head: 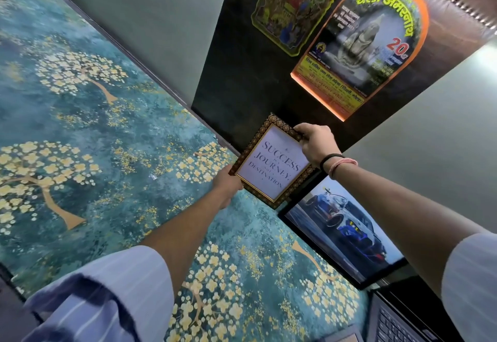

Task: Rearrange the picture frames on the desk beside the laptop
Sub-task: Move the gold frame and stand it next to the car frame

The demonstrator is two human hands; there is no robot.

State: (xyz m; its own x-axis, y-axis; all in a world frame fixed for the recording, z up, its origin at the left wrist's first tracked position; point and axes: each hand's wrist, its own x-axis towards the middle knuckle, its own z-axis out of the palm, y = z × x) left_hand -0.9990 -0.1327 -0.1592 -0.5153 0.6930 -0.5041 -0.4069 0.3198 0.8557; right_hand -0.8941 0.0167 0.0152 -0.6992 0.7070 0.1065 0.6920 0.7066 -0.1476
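A small picture frame (271, 163) with a dark patterned border and gold inner edge shows the words "Success is a journey, not a destination". I hold it with both hands in front of the wall, tilted with the view. My left hand (228, 180) grips its lower left edge. My right hand (314, 144) grips its upper right corner. Just right of the frame stands the open laptop (347, 231), its screen showing blue cars; part of its keyboard (392, 325) appears at the bottom right.
A large teal painting with golden flowering trees (94, 132) fills the left and bottom of the view. Two colourful religious posters (360, 46) hang on a dark panel above the frame. Grey wall lies on both sides of the panel.
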